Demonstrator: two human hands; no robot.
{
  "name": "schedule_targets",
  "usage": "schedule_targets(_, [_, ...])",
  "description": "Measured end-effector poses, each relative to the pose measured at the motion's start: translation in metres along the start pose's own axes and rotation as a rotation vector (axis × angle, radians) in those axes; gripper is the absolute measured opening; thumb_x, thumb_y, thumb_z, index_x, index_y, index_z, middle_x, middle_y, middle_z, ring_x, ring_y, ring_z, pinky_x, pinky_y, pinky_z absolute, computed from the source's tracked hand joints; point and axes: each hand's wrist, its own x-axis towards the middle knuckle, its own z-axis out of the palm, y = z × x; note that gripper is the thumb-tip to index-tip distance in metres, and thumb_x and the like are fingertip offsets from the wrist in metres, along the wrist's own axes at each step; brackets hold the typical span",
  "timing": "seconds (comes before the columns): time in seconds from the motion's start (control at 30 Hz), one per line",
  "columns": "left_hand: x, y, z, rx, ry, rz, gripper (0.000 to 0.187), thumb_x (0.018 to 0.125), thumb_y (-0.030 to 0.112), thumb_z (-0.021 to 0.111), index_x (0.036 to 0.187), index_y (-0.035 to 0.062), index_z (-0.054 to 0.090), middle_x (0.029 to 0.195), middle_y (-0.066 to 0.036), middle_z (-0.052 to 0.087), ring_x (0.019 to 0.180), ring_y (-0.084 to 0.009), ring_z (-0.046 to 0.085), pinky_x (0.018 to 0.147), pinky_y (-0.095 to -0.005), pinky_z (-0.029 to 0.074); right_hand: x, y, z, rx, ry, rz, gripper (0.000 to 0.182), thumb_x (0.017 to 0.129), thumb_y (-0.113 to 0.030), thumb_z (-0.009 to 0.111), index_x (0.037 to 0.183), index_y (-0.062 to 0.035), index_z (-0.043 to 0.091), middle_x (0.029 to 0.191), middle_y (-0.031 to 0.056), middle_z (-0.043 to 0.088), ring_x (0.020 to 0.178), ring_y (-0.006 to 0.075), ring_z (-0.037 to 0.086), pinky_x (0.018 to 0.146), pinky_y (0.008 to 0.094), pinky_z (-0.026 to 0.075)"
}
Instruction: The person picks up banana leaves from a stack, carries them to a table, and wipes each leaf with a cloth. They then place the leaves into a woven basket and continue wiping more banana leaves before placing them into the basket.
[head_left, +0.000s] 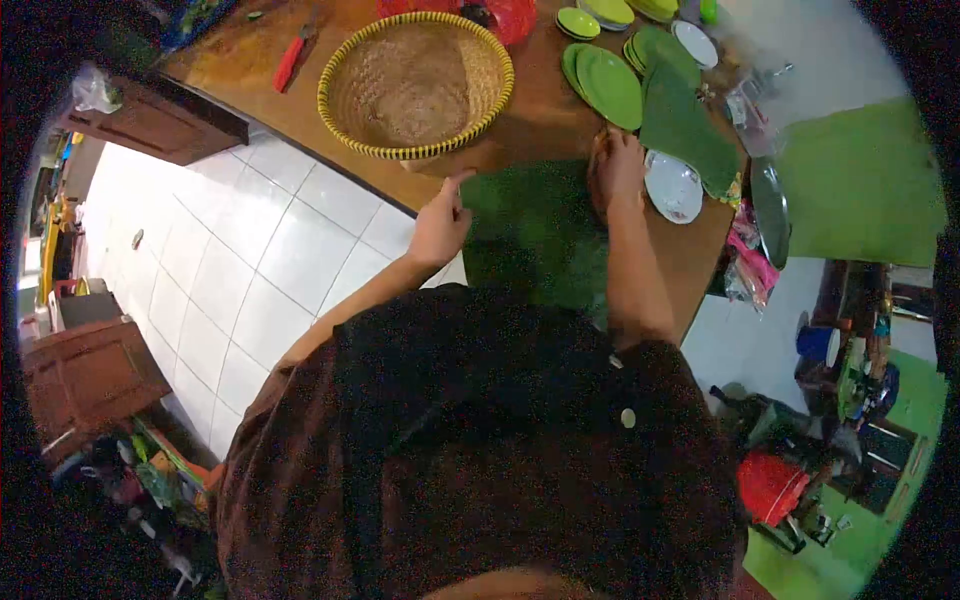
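A broad dark green banana leaf piece (535, 225) lies at the table's near edge, in front of my body. My left hand (440, 225) is closed at its left edge, with the thumb and index finger at the upper corner. Over at the right edge, my right hand (620, 170) has its fingers bent down and pressed together on the leaf, the fingertips partly hidden. Just beyond that hand lie oval green pieces (608, 88), overlapping one another. A white bowl (675, 187) sits right of my right wrist, partly under another long green leaf piece (685, 130).
A woven basket with a yellow and black rim (415, 85) stands on the brown table (545, 120) beyond my left hand. Left of it lies a red-handled knife (290, 62). Small green plates (578, 22) and an oval metal tray (768, 210) are at the right.
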Motion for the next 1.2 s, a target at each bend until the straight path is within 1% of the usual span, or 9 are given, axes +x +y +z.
schedule_targets(0.1, [0.002, 0.0, -0.003, 0.011, -0.004, -0.013, 0.055, 0.078, 0.0, 0.052, 0.129, 0.0176, 0.042, 0.068, -0.018, 0.054, 0.07, -0.0379, 0.058, 0.064, -0.0449, 0.045, 0.011, -0.072, -0.111, 0.057, -0.431, -0.109, 0.043, 0.084, -0.024, 0.058, 0.126, -0.0201, 0.05, 0.121, 0.0113, 0.049, 0.117, 0.0333, 0.045, 0.09, 0.0528, 0.041])
schedule_targets(0.43, [-0.003, -0.005, -0.002, -0.045, 0.052, 0.062, 0.052, 0.078, 0.0, 0.052, 0.128, 0.0149, 0.044, 0.074, -0.02, 0.055, 0.074, -0.039, 0.059, 0.066, -0.0456, 0.046, 0.025, -0.028, -0.095, 0.11, -0.346, 0.149, 0.039, 0.083, -0.008, 0.055, 0.121, -0.0126, 0.05, 0.119, 0.0167, 0.049, 0.112, 0.0376, 0.046, 0.088, 0.0509, 0.042])
schedule_targets(0.5, [-0.001, 0.001, -0.005, -0.065, 0.054, 0.028, 0.052, 0.079, 0.0, 0.052, 0.128, 0.0151, 0.044, 0.074, -0.02, 0.055, 0.075, -0.0393, 0.059, 0.067, -0.0452, 0.046, 0.021, -0.038, -0.105, 0.341, -0.095, 0.012, 0.034, 0.084, -0.004, 0.052, 0.118, -0.0056, 0.051, 0.115, 0.0202, 0.049, 0.109, 0.0384, 0.048, 0.088, 0.0502, 0.042])
schedule_targets(0.6, [-0.003, -0.003, -0.001, -0.053, 0.08, 0.043, 0.051, 0.079, 0.0, 0.052, 0.128, 0.015, 0.044, 0.073, -0.021, 0.055, 0.075, -0.0397, 0.059, 0.067, -0.0445, 0.046, -0.003, -0.123, -0.18, 0.179, -0.42, -0.078, 0.036, 0.085, -0.008, 0.053, 0.121, -0.0013, 0.05, 0.121, 0.0239, 0.047, 0.108, 0.0412, 0.048, 0.092, 0.0486, 0.04])
schedule_targets(0.73, [0.003, -0.01, 0.007, -0.054, 0.129, 0.195, 0.052, 0.079, 0.0, 0.052, 0.128, 0.0149, 0.043, 0.074, -0.021, 0.056, 0.072, -0.0396, 0.058, 0.066, -0.0441, 0.046, -0.057, -0.178, -0.19, 0.182, -0.405, -0.28, 0.055, 0.08, -0.017, 0.056, 0.132, -0.005, 0.042, 0.136, 0.0287, 0.032, 0.123, 0.0452, 0.034, 0.101, 0.0558, 0.031])
schedule_targets(0.8, [0.006, -0.008, 0.002, -0.012, 0.088, 0.118, 0.052, 0.079, 0.001, 0.052, 0.129, 0.0151, 0.042, 0.074, -0.021, 0.056, 0.072, -0.0395, 0.058, 0.065, -0.0443, 0.046, -0.054, -0.162, -0.181, 0.038, -0.491, -0.23, 0.054, 0.081, -0.021, 0.054, 0.131, -0.006, 0.043, 0.138, 0.0282, 0.03, 0.123, 0.0432, 0.035, 0.1, 0.0628, 0.026])
schedule_targets(1.0, [0.004, -0.005, -0.002, -0.004, 0.0, -0.018, 0.054, 0.079, 0.002, 0.052, 0.129, 0.0158, 0.041, 0.074, -0.02, 0.057, 0.073, -0.0389, 0.059, 0.065, -0.0446, 0.046, -0.038, -0.037, -0.102, 0.171, -0.053, 0.007, 0.05, 0.076, -0.013, 0.063, 0.124, -0.0117, 0.051, 0.122, 0.0151, 0.05, 0.111, 0.0358, 0.048, 0.093, 0.0459, 0.041])
schedule_targets(1.1, [0.003, -0.002, -0.001, -0.039, -0.012, -0.009, 0.054, 0.078, 0.002, 0.052, 0.129, 0.0156, 0.042, 0.074, -0.02, 0.057, 0.075, -0.039, 0.059, 0.066, -0.0454, 0.046, -0.021, -0.051, -0.137, 0.957, -0.285, 0.521, 0.051, 0.077, -0.015, 0.062, 0.126, -0.0128, 0.048, 0.114, 0.0146, 0.053, 0.105, 0.0349, 0.051, 0.086, 0.0455, 0.044])
schedule_targets(1.2, [0.003, -0.012, 0.003, -0.047, 0.026, 0.054, 0.054, 0.078, 0.001, 0.052, 0.129, 0.0156, 0.042, 0.075, -0.021, 0.057, 0.076, -0.0394, 0.059, 0.067, -0.0462, 0.046, -0.037, -0.132, -0.18, 0.249, -0.322, -0.067, 0.046, 0.079, -0.018, 0.06, 0.124, -0.0132, 0.05, 0.116, 0.0186, 0.052, 0.106, 0.0393, 0.05, 0.088, 0.0495, 0.043])
